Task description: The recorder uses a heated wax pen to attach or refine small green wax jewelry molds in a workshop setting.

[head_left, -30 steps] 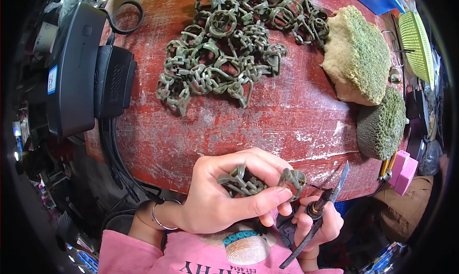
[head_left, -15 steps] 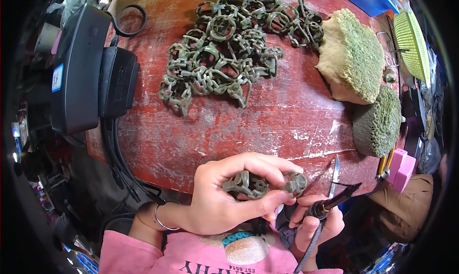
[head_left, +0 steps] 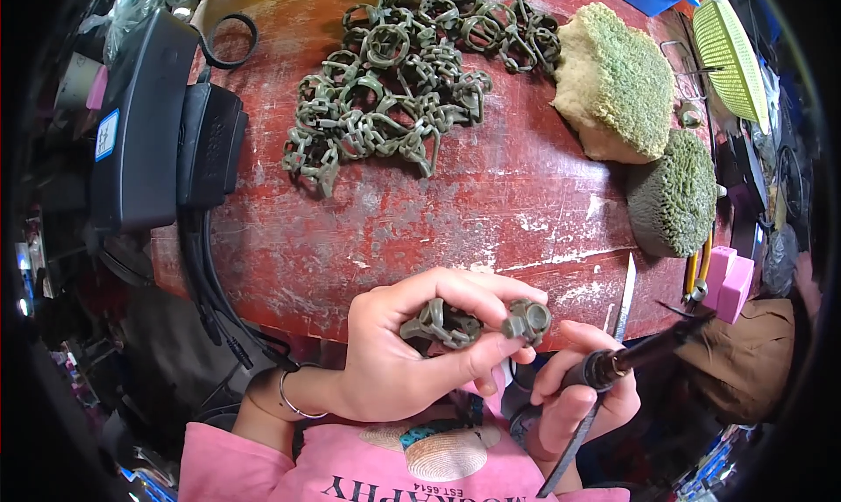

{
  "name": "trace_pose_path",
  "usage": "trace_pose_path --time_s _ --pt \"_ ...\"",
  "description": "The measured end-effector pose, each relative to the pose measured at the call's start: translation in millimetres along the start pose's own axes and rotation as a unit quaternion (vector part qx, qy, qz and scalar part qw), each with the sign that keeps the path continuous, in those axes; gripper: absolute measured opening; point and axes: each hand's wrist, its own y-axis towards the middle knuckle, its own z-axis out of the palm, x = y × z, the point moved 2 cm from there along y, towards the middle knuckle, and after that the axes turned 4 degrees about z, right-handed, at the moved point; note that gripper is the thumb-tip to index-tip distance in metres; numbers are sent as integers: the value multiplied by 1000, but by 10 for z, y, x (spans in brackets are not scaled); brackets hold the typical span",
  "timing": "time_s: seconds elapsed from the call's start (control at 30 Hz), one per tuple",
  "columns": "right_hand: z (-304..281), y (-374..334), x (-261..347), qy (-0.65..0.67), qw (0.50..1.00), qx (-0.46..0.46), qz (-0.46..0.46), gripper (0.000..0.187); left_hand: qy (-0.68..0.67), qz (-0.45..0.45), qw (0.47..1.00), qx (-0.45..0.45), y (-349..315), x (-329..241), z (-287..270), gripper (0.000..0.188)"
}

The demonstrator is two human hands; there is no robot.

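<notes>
My left hand [head_left: 390, 353] is closed around dark green wax-like ring pieces. A ring with a round socket [head_left: 528, 321] is pinched between its thumb and fingertips. Another linked green piece [head_left: 438, 323] sits in the curl of the same fingers. Just to the right, my right hand [head_left: 574, 397] grips a soldering-iron-like pen [head_left: 604, 368] with a brass collar and a dark shaft pointing up and right. A slim metal knife [head_left: 626, 300] also passes through that hand, blade upward. The pen's shaft is apart from the green ring.
A heap of green chain links and rings [head_left: 385, 90] lies on the worn red table [head_left: 420, 230]. Two rough green-topped blocks [head_left: 618, 86] stand at right, near pink blocks [head_left: 729, 283] and a green basket [head_left: 731, 64]. A black device [head_left: 144, 125] with cables stands left.
The view has shifted, so the table things sit a little higher and further left. The pen's shaft has swung lower and to the right. Both hands keep their holds.
</notes>
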Motion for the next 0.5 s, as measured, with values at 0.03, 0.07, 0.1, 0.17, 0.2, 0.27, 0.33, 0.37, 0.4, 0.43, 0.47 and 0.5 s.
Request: trace_pose_path --time_s 0.03,0.07,0.1,0.17,0.2,0.27,0.33,0.37,0.4,0.43,0.47,0.5 --pt "-17 16 -46 -64 997 -17 -29 51 -1 -3 1000 -16 -11 9 -12 17" --pt "-46 42 -94 -127 990 -34 -57 55 -3 -7 999 -32 -20 20 -29 17" --pt "-62 70 -90 -156 985 -38 -65 53 16 15 999 -29 -23 41 -54 16" --pt "-141 47 -130 -199 976 -48 -80 52 31 30 999 -32 -11 60 -70 16" --pt "-164 28 -157 -241 964 -58 -95 52 46 45 997 -35 -5 64 -73 16" --pt "-179 27 -183 -244 960 -74 -114 49 54 53 996 -53 -13 70 -74 14" --pt "-180 62 -160 -310 942 -13 -131 46 63 59 994 -70 -17 85 -74 13" --pt "-175 53 -167 -320 936 -21 -142 45 73 69 992 -77 -17 96 -74 13" --pt "-176 59 -161 -319 937 -21 -141 45 84 78 990 -84 -16 100 -73 13" --pt "-174 71 -142 -332 932 -15 -146 44 85 78 990 -83 -8 87 -81 13" --pt "-171 82 -126 -345 926 -9 -151 44 103 78 990 -54 4 64 -84 13" --pt "-171 93 -117 -344 927 -9 -150 44 121 78 989 -23 13 51 -78 14"
